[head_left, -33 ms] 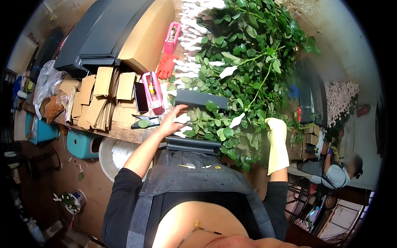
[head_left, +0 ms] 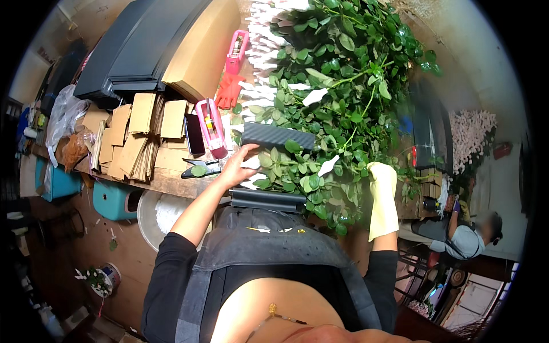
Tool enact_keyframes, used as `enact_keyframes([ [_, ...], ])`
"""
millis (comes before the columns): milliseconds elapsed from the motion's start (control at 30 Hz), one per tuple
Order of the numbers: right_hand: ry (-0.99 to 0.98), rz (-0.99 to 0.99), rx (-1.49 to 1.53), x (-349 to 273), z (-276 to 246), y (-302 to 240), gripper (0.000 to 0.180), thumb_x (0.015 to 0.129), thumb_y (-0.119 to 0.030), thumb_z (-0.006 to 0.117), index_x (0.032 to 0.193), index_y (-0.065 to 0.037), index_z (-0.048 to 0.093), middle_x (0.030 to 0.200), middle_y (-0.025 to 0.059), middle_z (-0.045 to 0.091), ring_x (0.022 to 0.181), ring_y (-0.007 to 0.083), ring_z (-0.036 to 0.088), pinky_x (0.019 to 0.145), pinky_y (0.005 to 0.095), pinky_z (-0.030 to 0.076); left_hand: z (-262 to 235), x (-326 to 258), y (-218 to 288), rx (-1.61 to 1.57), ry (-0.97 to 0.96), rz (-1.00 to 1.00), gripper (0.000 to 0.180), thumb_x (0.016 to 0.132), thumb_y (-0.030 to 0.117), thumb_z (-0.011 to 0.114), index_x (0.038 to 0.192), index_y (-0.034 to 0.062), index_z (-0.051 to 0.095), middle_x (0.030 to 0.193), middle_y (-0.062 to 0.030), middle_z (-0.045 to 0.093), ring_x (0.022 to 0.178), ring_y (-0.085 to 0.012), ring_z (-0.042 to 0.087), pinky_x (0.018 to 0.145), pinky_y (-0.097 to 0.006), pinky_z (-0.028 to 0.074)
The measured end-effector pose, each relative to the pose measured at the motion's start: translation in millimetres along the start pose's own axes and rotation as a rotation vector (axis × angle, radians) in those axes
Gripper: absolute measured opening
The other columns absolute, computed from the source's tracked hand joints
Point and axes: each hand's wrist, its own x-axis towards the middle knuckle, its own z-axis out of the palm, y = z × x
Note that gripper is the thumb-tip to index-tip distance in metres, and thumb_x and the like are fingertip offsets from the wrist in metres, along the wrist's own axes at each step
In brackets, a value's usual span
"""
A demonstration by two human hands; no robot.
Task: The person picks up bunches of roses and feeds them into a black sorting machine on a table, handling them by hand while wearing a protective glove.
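Standing at the surface (head_left: 166, 182), the person has both hands in a big heap of leafy stems (head_left: 337, 97). Left hand (head_left: 237, 167) is bare, fingers (head_left: 247, 150) loosely spread and laid on the stems' near end, just by a black ribbed tray (head_left: 277, 136) that sits across the heap. Nothing pinched that I can see. Right hand (head_left: 382, 174) wears a pale yellow glove, palm down on the leaves at the heap's right edge; fingers lie close together, but can't tell if they grip a stem, since leaves hide the tips. A second black tray (head_left: 267, 200) sits at the surface edge, right against the person's apron, between the two arms.

White-wrapped buds (head_left: 315, 96) poke out among the leaves, more in a row at the far end. Left of the heap: a pink tape dispenser (head_left: 210, 127), a dark phone (head_left: 194, 134) beside it, scissors (head_left: 201, 167) w/ a loose leaf on them near the left wrist. Further left, stacks of brown card pieces (head_left: 134, 134); behind them, long black trays (head_left: 137, 46) leaning on a flat brown box (head_left: 203, 48). A red glove (head_left: 230, 90) and another pink dispenser (head_left: 237, 51) lie farther back. Under the surface, a teal stool (head_left: 114, 200) and a metal basin (head_left: 153, 216). Another person (head_left: 466, 234) sits far off to the right.
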Motion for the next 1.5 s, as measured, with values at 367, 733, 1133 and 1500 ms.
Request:
enact_keyframes([
  [367, -0.303, 0.179, -0.148, -49.7, 8.3, -37.8, 0.020, 0.079, -0.009, 0.078, 0.098, -0.011, 0.076, 0.103, 0.0123, 0.074, 0.099, 0.0312, 0.070, 0.091, 0.0388, 0.056, -8.8, 4.0, 10.2, 0.375, -0.083, -0.006, 0.065, 0.084, 0.025, 0.082, 0.135, 0.0062, 0.047, 0.124, -0.0185, 0.053, 0.105, -0.0332, 0.061, 0.088, -0.042, 0.054],
  [733, -0.360, 0.045, -0.598, 65.5, -28.7, -64.4, 0.032, 0.081, -0.008, 0.069, 0.111, -0.016, 0.073, 0.114, 0.0091, 0.073, 0.114, 0.0266, 0.066, 0.110, 0.0423, 0.043, -10.3, 2.1, 12.1, 0.307, -0.136, -0.003, 0.061, 0.091, 0.019, 0.074, 0.142, -0.0016, 0.048, 0.128, -0.0183, 0.052, 0.102, -0.0296, 0.061, 0.087, -0.037, 0.054],
  [1133, -0.309, 0.595, 1.206, -54.7, -12.7, 47.5, 0.041, 0.091, -0.006, 0.070, 0.131, -0.001, 0.062, 0.129, 0.0142, 0.067, 0.124, 0.0240, 0.061, 0.109, 0.0379, 0.046, -4.5, 1.4, 17.5, 0.362, -0.194, 0.008, 0.060, 0.094, 0.020, 0.070, 0.144, -0.0014, 0.045, 0.130, -0.0213, 0.050, 0.109, -0.0339, 0.058, 0.093, -0.040, 0.051],
  [1500, -0.109, 0.714, 1.049, 176.3, 33.9, -9.8, 0.056, 0.097, -0.028, 0.068, 0.144, -0.004, 0.049, 0.108, 0.0099, 0.069, 0.071, 0.0174, 0.068, 0.059, 0.0296, 0.054, -5.9, 17.0, 6.8, 0.486, -0.269, 0.134, 0.065, 0.093, 0.019, 0.070, 0.146, -0.0028, 0.040, 0.130, -0.0237, 0.049, 0.109, -0.0352, 0.056, 0.097, -0.041, 0.049],
])
